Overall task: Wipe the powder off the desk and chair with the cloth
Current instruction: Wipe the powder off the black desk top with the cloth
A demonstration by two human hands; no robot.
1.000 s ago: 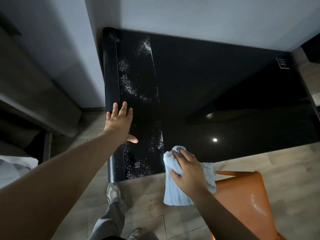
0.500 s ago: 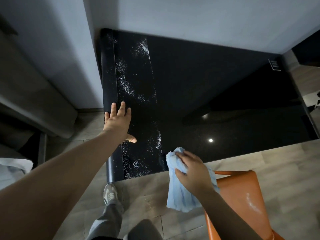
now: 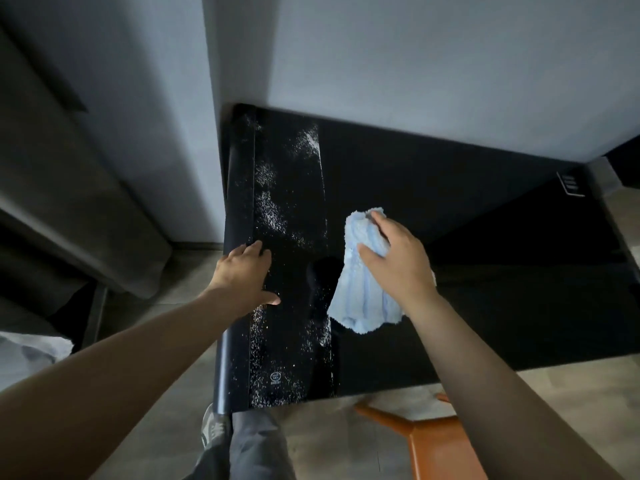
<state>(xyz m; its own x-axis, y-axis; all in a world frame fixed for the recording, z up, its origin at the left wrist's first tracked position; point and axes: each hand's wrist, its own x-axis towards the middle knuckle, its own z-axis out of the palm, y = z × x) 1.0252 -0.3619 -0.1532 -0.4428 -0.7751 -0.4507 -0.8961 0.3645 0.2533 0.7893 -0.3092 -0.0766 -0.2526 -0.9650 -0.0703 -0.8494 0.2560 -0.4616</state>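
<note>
From the head camera, the right hand [image 3: 398, 261] has moved up from the near edge onto the black surface [image 3: 485, 237]. Its fingers [image 3: 381, 225] are closed around the light blue cloth [image 3: 363, 289], which now lies pressed on the surface beside the white powder [image 3: 273, 213]. The left hand [image 3: 242, 271] stays flat and open on the left edge, holding nothing. The powder strip looks unwiped, so wiping is likely about to start. The orange chair [image 3: 436, 441] waits below.
</note>
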